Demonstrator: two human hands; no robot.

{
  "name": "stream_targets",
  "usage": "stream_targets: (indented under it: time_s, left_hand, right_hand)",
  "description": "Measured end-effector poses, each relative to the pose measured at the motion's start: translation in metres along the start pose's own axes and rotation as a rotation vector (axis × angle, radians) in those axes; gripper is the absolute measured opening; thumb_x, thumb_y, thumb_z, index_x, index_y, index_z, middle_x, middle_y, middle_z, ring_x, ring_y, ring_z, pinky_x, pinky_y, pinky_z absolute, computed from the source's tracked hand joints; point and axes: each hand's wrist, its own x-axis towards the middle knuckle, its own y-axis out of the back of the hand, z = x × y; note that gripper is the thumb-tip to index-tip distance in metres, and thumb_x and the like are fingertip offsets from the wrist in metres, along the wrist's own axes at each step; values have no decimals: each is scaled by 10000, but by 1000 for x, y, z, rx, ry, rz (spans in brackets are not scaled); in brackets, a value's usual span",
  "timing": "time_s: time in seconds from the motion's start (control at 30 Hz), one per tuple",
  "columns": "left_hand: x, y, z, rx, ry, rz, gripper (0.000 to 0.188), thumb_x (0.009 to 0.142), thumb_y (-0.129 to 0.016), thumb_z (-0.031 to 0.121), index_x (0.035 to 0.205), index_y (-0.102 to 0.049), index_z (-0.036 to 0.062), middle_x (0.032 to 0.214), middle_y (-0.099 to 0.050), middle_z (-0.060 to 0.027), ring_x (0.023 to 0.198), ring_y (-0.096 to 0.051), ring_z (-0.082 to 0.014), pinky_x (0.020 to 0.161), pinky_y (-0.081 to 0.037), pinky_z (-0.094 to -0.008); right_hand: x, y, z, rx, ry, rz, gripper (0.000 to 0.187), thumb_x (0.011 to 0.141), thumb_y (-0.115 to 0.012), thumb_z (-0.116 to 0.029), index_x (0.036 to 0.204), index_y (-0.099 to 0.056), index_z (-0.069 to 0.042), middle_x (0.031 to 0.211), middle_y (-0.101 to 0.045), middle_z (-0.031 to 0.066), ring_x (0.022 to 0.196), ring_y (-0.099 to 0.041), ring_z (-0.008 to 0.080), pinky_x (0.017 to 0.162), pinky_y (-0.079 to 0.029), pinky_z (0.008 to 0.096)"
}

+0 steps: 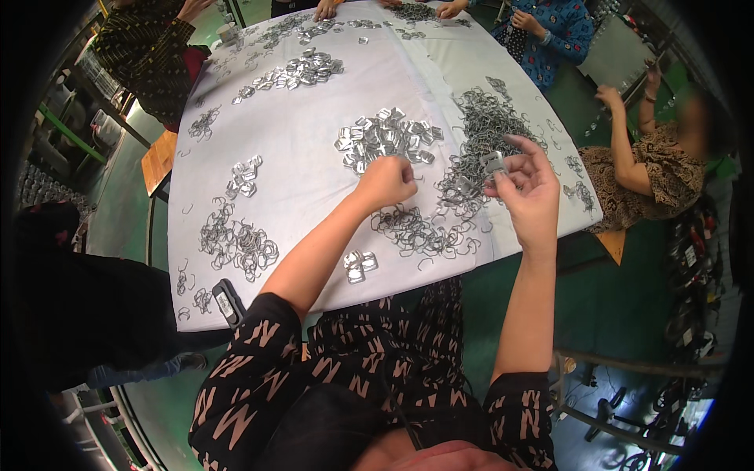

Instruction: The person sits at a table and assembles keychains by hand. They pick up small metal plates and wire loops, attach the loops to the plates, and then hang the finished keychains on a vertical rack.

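Note:
My right hand (532,188) is raised over the table's right side, pinching a shiny metal buckle (494,164) between thumb and fingers. My left hand (385,184) is closed with curled fingers, at the near edge of a heap of silver buckles (381,135); what it grips, if anything, is hidden. Right beside it lies a spread of bent wire pieces (420,234). A larger heap of bent wire pieces (491,118) extends behind my right hand. Close to the near edge, a few silver buckles (360,265) sit together.
The table (306,125) has a white cloth. More wire pieces (234,242) and buckles (245,177) lie at left. A black device (230,304) rests at the near left edge. Other people work around the table, one in patterned clothing (628,169) seated at right.

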Motion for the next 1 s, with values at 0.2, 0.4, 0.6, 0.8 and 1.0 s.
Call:
stream_targets:
  time_s: [0.2,0.4,0.6,0.8,1.0]
  left_hand:
    - [-24,55,75,-620,-509,291,104,772,-673,44,843,-597,39,889,-581,-57,875,-551,-168,839,-428,-309]
    - [-30,63,82,-434,-497,428,79,779,-653,28,807,-578,28,938,-579,-76,941,-543,-203,873,-417,-329]
    - [-32,63,80,-451,-507,449,79,812,-618,10,846,-548,24,944,-608,-87,909,-555,-185,860,-435,-321]
    - [-41,82,79,-731,-393,352,56,889,-565,10,908,-512,16,922,-639,-63,896,-573,-120,816,-462,-281]
    - [-48,102,82,-691,-489,503,75,843,-585,15,901,-539,0,866,-662,-86,820,-605,-143,797,-475,-286]
  right_hand:
    - [3,-28,-3,27,-7,-67,509,771,-602,118,1257,-494,14,846,-574,48,759,-566,91,658,-525,214]
    - [2,-48,-5,17,16,-98,522,763,-617,116,1256,-488,0,863,-585,48,782,-564,76,659,-511,200]
    - [2,-56,-4,35,26,-111,537,764,-627,114,1266,-470,4,861,-591,50,771,-566,75,661,-515,202]
    - [14,-55,17,164,-38,9,431,798,-692,13,1201,-538,10,817,-595,35,731,-566,69,644,-506,210]
    - [14,-67,134,-586,-40,-161,260,794,-740,-165,1009,-712,-21,843,-640,106,735,-597,205,681,-497,344]
